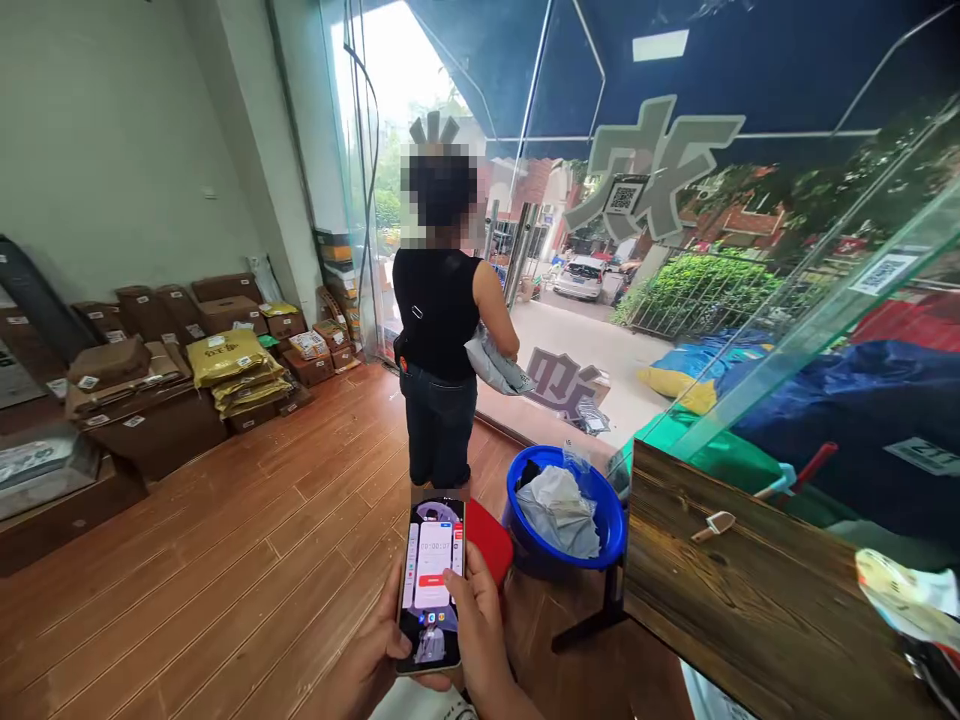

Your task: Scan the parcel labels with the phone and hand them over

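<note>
A lit smartphone [433,570] is held upright low in the middle of the view, with a timer card and a red button on its screen. My left hand [379,635] grips its left side and lower edge, the thumb lying near the bottom corner. Wrapped round the right side is my right hand [484,620], its thumb on the screen by the red button. Part of a red stool seat [487,545] shows just behind the phone. Below my hands a pale thing with dark marks is partly covered.
A person [439,320] stands ahead, back turned, with a grey parcel [495,362] under one arm. Boxes [165,420] and yellow parcels [236,365] line the left wall. Right are a blue bin [517,535] of wrappings and a wooden table [720,590] with a small scraper-like tool [714,526].
</note>
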Demonstrator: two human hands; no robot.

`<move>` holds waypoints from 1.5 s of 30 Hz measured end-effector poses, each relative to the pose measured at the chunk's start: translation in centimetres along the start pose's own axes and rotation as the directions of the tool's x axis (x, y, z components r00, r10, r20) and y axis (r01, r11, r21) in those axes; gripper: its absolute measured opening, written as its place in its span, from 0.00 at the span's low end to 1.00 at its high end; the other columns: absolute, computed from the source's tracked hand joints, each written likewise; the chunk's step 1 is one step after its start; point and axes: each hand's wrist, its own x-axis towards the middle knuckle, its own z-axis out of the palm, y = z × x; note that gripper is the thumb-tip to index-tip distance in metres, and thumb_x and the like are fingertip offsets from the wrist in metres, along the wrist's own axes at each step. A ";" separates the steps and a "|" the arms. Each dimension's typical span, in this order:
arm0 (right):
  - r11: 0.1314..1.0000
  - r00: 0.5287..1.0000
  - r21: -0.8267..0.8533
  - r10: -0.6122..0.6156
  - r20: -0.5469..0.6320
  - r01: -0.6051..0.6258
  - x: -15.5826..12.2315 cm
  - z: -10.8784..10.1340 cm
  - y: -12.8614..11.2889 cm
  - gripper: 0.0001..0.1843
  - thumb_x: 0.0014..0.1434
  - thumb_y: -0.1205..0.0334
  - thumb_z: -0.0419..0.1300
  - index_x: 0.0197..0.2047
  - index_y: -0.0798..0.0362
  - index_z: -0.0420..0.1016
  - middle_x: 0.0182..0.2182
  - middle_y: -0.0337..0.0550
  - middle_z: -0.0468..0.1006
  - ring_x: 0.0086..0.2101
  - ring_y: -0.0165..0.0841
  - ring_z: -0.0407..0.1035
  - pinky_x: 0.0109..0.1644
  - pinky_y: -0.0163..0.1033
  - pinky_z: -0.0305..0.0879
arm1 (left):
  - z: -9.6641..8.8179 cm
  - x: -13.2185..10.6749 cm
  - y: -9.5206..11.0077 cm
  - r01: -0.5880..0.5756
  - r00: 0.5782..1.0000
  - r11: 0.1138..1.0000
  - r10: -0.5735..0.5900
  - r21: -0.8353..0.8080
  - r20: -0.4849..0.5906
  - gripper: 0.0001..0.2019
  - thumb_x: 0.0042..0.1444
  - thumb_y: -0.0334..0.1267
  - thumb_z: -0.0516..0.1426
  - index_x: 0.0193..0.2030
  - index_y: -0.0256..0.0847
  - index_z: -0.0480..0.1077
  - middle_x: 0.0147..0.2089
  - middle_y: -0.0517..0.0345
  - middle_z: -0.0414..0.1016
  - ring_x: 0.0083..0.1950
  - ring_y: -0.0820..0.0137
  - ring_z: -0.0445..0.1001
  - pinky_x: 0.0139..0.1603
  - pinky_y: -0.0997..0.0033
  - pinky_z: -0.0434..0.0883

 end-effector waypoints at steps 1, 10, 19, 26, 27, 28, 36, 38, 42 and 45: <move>1.000 1.000 -0.003 0.001 0.015 -0.001 0.0 0.2 0.2 0.20 0.46 0.53 0.65 0.42 0.51 0.71 0.33 0.41 0.81 0.32 0.39 0.74 0.37 0.41 0.70 | -0.4 -0.2 0.0 -0.007 1.000 1.000 0.008 -0.014 0.007 0.44 0.42 0.29 0.52 0.68 0.59 0.45 0.65 0.69 0.62 0.60 0.54 0.65 0.39 0.65 0.75; 0.994 0.977 -0.040 0.111 0.181 -0.105 0.2 2.5 3.3 0.22 0.49 0.48 0.65 0.44 0.51 0.69 0.38 0.43 0.81 0.38 0.39 0.74 0.44 0.42 0.69 | -1.9 -3.2 1.7 -0.083 0.996 0.996 0.082 -0.028 -0.028 0.51 0.41 0.29 0.54 0.69 0.55 0.31 0.67 0.58 0.58 0.57 0.52 0.67 0.35 0.63 0.76; 0.953 0.937 -0.119 0.297 0.183 -0.279 1.8 6.5 5.8 0.35 0.40 0.40 0.67 0.48 0.51 0.69 0.44 0.47 0.80 0.46 0.46 0.73 0.48 0.47 0.69 | -2.7 -5.6 4.3 -0.199 0.948 0.980 0.188 -0.017 -0.255 0.56 0.35 0.25 0.53 0.69 0.54 0.24 0.66 0.55 0.59 0.56 0.54 0.68 0.35 0.63 0.76; 0.938 0.900 -0.197 0.333 0.282 -0.285 5.7 11.3 8.9 0.34 0.43 0.39 0.66 0.50 0.50 0.70 0.46 0.44 0.80 0.43 0.44 0.74 0.43 0.44 0.72 | -6.9 -5.8 8.6 -0.253 0.911 0.964 0.265 0.080 -0.316 0.58 0.32 0.21 0.54 0.68 0.61 0.30 0.64 0.60 0.61 0.53 0.58 0.69 0.39 0.62 0.74; 0.939 0.893 -0.193 0.333 0.301 -0.285 6.3 12.2 9.3 0.33 0.44 0.40 0.66 0.50 0.50 0.71 0.45 0.45 0.80 0.43 0.44 0.74 0.43 0.43 0.72 | -7.7 -5.6 9.1 -0.261 0.903 0.961 0.276 0.092 -0.329 0.58 0.33 0.22 0.54 0.68 0.61 0.30 0.66 0.59 0.59 0.52 0.57 0.70 0.39 0.61 0.74; 0.940 0.881 -0.183 0.335 0.333 -0.288 7.0 13.2 9.7 0.33 0.44 0.41 0.67 0.49 0.50 0.71 0.44 0.45 0.81 0.42 0.44 0.75 0.42 0.44 0.72 | -8.6 -5.5 9.7 -0.270 0.892 0.957 0.289 0.103 -0.348 0.58 0.33 0.22 0.54 0.69 0.60 0.30 0.67 0.58 0.57 0.53 0.56 0.69 0.39 0.62 0.73; 0.880 0.718 -0.141 0.455 0.526 -0.454 9.6 22.8 11.3 0.29 0.41 0.43 0.69 0.43 0.53 0.74 0.35 0.48 0.83 0.30 0.40 0.76 0.33 0.42 0.71 | -13.9 -6.3 15.1 -0.425 0.787 0.902 0.411 0.080 -0.460 0.61 0.31 0.23 0.56 0.68 0.50 0.21 0.59 0.56 0.68 0.47 0.64 0.73 0.37 0.73 0.67; 0.864 0.645 -0.211 0.485 0.590 -0.457 10.0 25.0 12.5 0.31 0.42 0.42 0.68 0.44 0.53 0.72 0.36 0.48 0.83 0.29 0.40 0.76 0.33 0.43 0.71 | -14.9 -7.4 16.1 -0.485 0.762 0.875 0.429 0.011 -0.485 0.61 0.29 0.24 0.53 0.68 0.49 0.19 0.59 0.56 0.69 0.44 0.64 0.73 0.35 0.72 0.66; 0.883 0.548 -0.371 0.469 0.693 -0.287 9.9 29.5 15.6 0.32 0.44 0.43 0.68 0.48 0.53 0.69 0.36 0.47 0.82 0.32 0.39 0.75 0.34 0.42 0.70 | -17.2 -9.6 17.0 -0.677 0.619 0.736 0.548 -0.028 -0.563 0.57 0.36 0.29 0.53 0.66 0.51 0.15 0.60 0.55 0.68 0.51 0.58 0.71 0.41 0.64 0.69; 0.898 0.538 -0.420 0.418 0.732 -0.127 8.9 33.1 17.9 0.32 0.44 0.43 0.68 0.47 0.53 0.70 0.37 0.46 0.81 0.36 0.39 0.74 0.40 0.41 0.70 | -19.4 -11.5 17.2 -0.773 0.478 0.633 0.618 0.036 -0.624 0.51 0.41 0.29 0.52 0.69 0.50 0.28 0.60 0.56 0.68 0.57 0.59 0.67 0.50 0.64 0.67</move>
